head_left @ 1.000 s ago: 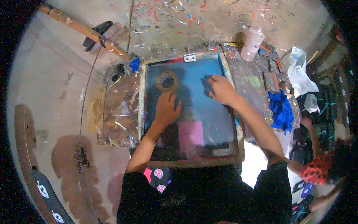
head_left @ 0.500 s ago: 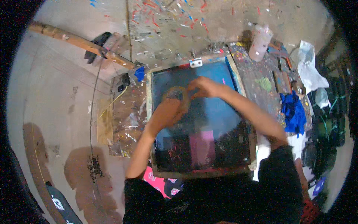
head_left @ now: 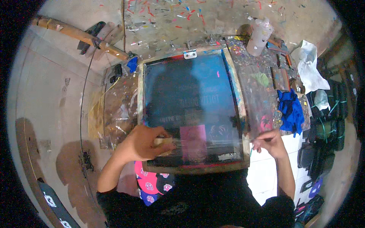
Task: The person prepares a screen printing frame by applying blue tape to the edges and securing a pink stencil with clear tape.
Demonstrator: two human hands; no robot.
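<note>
A wood-framed printing screen lies on the worktable, its dark bluish mesh showing faint lettering and a pink patch. Over its near left corner, my left hand is closed around a yellowish tape roll. My right hand is beyond the screen's right edge, with thumb and fingers pinched together. A faint clear strip of tape appears stretched between the hands across the near part of the screen. The pinched tape end is too small to see clearly.
A metal clamp sits at the frame's far edge. To the right are a translucent bottle, a blue cloth, crumpled white sheets and white panels. Pink and black printed pieces lie near left; a wooden beam stands far left.
Both hands have come from the far middle of the screen toward its near edge and moved apart, left hand with the tape roll, right hand out past the right side.
</note>
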